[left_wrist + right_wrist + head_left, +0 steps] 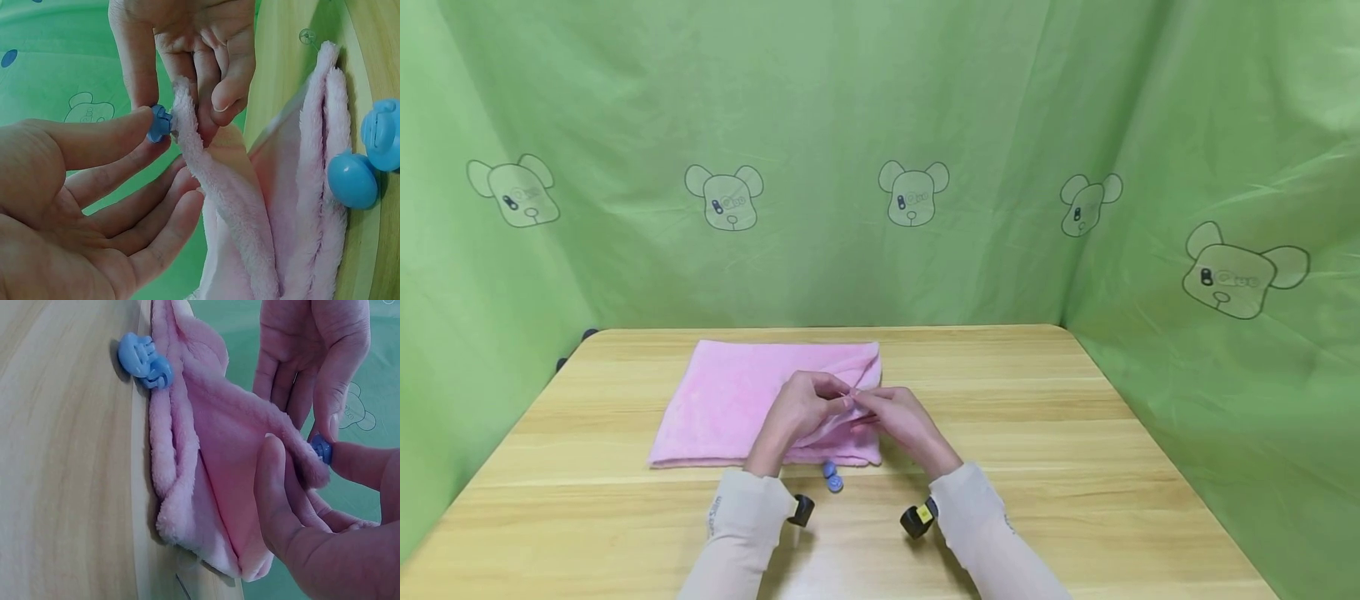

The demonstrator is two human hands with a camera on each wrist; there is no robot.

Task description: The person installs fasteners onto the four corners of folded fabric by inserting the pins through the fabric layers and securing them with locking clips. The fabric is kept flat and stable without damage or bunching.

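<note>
A pink plush cloth, folded in layers, lies on the table with its right front corner raised between both hands. At that raised edge sits a small round blue clip. The left hand pinches this clip between thumb and forefinger, its other fingers loosely bent beneath. From the other side, the right hand holds the cloth edge, forefinger at the clip and thumb on the cloth's other face. Two more blue clips lie by the cloth's front edge.
The wooden table extends around the cloth. Green curtains with bear-head drawings enclose it at the back and sides. A black wrist camera sits at the left cuff, another wrist camera at the right.
</note>
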